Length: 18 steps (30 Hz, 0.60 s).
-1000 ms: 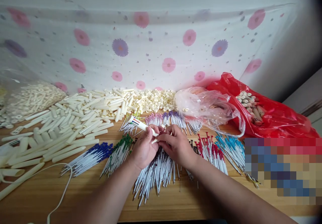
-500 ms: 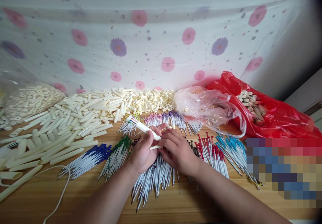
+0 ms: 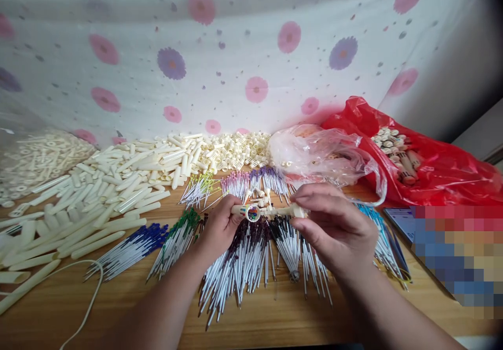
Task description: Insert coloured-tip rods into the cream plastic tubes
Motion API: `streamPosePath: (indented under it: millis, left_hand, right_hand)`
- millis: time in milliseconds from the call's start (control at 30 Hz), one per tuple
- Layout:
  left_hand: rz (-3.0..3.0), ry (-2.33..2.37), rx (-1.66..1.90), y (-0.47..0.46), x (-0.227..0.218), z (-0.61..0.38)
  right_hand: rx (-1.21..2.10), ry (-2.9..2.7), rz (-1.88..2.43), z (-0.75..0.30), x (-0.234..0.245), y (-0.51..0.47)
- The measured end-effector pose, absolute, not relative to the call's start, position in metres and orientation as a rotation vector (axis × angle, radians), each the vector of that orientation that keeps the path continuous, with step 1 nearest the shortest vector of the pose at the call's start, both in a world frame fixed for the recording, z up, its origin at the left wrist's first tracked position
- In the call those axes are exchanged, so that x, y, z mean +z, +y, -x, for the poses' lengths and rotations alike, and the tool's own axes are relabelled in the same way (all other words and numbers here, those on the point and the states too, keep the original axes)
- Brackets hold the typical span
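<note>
My left hand (image 3: 220, 223) is closed around a white multicolour pen barrel (image 3: 240, 210). The barrel's round open end faces me, and small coloured tips show inside it. My right hand (image 3: 341, 230) pinches the wide end of a white plastic pen part (image 3: 288, 211) between thumb and fingers, its narrow stem pointing left towards the barrel. Whether the stem touches the barrel I cannot tell. Below the hands lie dark maroon-ended refills (image 3: 239, 271) and black-ended refills (image 3: 288, 245). Small white parts (image 3: 261, 201) lie just behind the barrel.
Blue-ended (image 3: 131, 250) and green-ended refills (image 3: 175, 242) lie left, light-blue-ended refills (image 3: 381, 248) right. White tubes (image 3: 118, 174) are heaped at the back left. A clear plastic bag (image 3: 314, 153) and a red bag (image 3: 436, 169) stand back right. A white cord (image 3: 96, 297) curls front left.
The barrel has turned from slanting up-left to pointing its open end at me. My right hand has moved right, away from my left, with the white part showing in its fingers.
</note>
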<state>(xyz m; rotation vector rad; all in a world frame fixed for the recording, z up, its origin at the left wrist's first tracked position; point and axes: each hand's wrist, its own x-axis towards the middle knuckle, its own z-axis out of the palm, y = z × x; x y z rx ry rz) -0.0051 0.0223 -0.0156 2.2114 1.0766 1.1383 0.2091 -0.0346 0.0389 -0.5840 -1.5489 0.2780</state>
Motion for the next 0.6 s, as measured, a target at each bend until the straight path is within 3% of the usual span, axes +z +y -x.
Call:
streamPosePath:
  millis: [200,600]
  left_hand:
    - [-2.237,1.077,1.060,0.022,-0.014,0.004]
    - [-2.255,1.070,0.990,0.020,-0.013,0.003]
  right_hand:
    - [0.090,-1.703,0.584,-0.209,0.049,-0.046]
    - [0.061,-1.830,0.570,-0.198,0.042,-0.038]
